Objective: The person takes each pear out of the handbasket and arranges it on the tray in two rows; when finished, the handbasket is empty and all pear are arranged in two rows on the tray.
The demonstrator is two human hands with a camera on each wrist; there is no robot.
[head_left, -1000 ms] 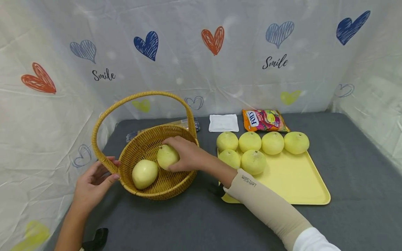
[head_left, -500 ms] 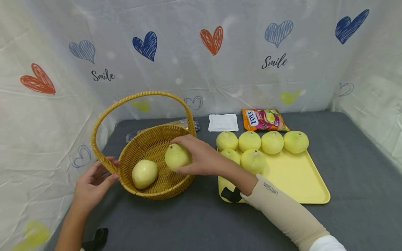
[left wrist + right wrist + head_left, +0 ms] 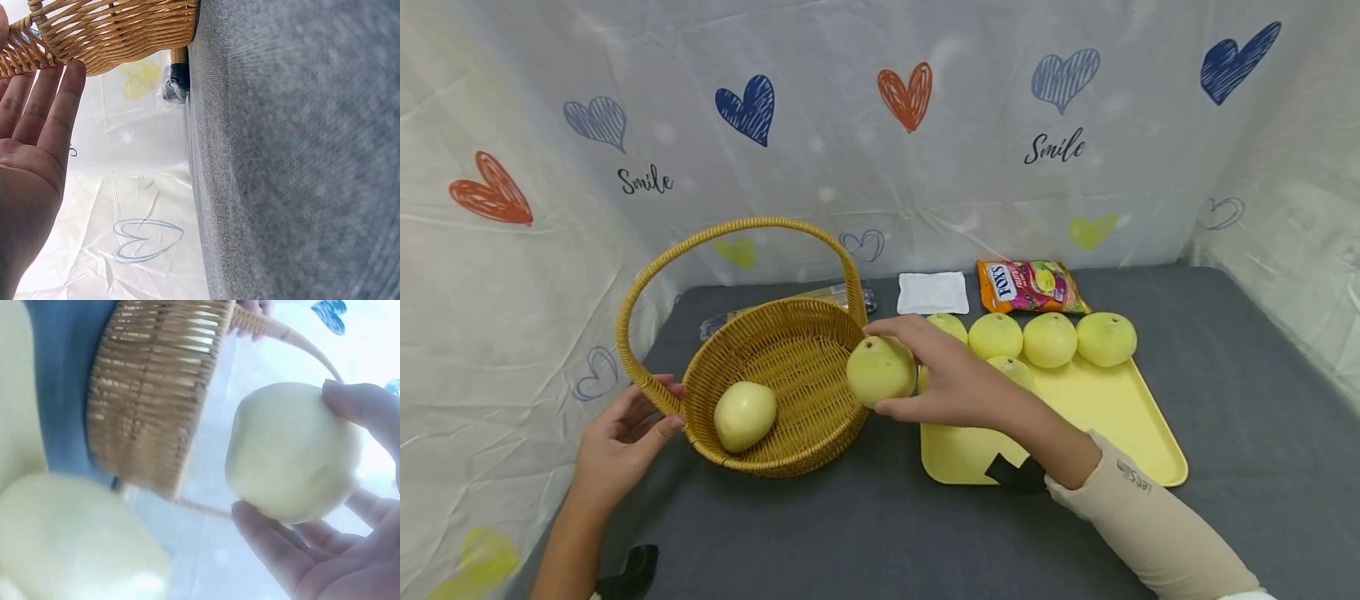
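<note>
My right hand grips a round, pale yellow-green fruit with a small dark stem end, between the wicker basket and the yellow tray. In the right wrist view, thumb and fingers span that fruit in front of the basket's side. My left hand holds the foot of the basket handle, thumb on the near side and fingers behind. The left wrist view shows its fingers against the wicker. One smooth yellow fruit lies inside the golden wicker basket.
Several more pale fruits stand along the far left part of the yellow tray. Behind it lie an orange Fox's candy bag and a white packet. A clear-wrapped item lies behind the basket.
My right hand has lifted the fruit out of the basket and carried it rightward past the rim toward the tray. The left hand and the basket have stayed put.
</note>
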